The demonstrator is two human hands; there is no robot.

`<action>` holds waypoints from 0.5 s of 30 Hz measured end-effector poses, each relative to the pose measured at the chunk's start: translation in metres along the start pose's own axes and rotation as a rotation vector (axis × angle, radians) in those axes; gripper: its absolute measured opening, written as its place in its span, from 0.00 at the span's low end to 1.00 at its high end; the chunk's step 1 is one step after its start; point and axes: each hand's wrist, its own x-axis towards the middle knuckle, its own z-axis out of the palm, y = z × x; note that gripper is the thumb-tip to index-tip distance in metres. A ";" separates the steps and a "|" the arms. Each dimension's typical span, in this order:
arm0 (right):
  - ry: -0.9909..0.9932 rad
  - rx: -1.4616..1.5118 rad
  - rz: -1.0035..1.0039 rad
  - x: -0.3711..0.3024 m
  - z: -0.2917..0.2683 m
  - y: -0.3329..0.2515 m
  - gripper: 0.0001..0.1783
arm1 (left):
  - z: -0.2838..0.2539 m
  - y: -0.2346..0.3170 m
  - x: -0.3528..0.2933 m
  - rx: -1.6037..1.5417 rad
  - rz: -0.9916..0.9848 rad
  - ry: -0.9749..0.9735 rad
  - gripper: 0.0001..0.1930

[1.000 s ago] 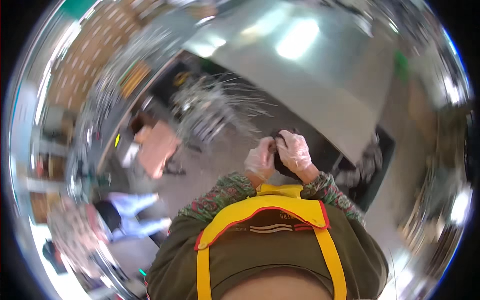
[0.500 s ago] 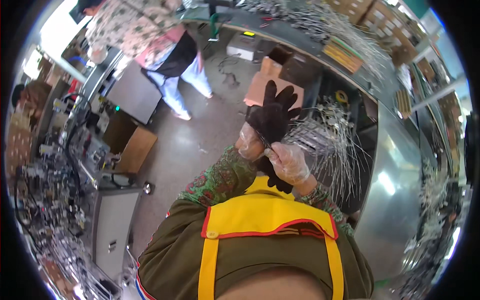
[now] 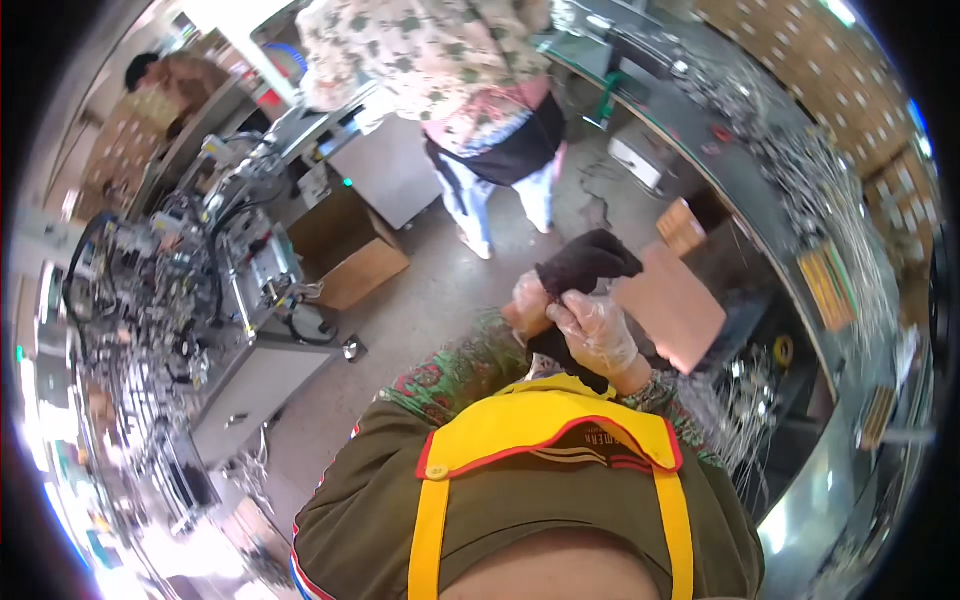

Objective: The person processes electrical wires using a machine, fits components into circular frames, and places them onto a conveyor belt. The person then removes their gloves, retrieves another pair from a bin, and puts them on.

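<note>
My left hand is in a black work glove, with clear plastic showing at its wrist. Its gloved fingers point right, close together and seemingly stretched out, holding nothing I can see. My right hand, in a clear plastic glove, is closed at the cuff of that glove, thumb and fingers pinching its edge. A second dark glove hangs below the hands in front of my yellow apron, partly hidden by my right hand.
A person in a patterned top stands ahead by a grey cabinet. An open cardboard box and machinery are at left. At right, a cardboard sheet and bundles of thin wires lie near the curved workbench.
My view has swung left, so surroundings shift right. The black glove's fingers, spread upward before, now lie together pointing right. My right hand stays at the cuff.
</note>
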 end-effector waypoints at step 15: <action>-0.610 0.443 0.035 0.129 0.033 0.055 0.13 | -0.036 -0.213 0.076 -0.823 0.033 -0.147 0.16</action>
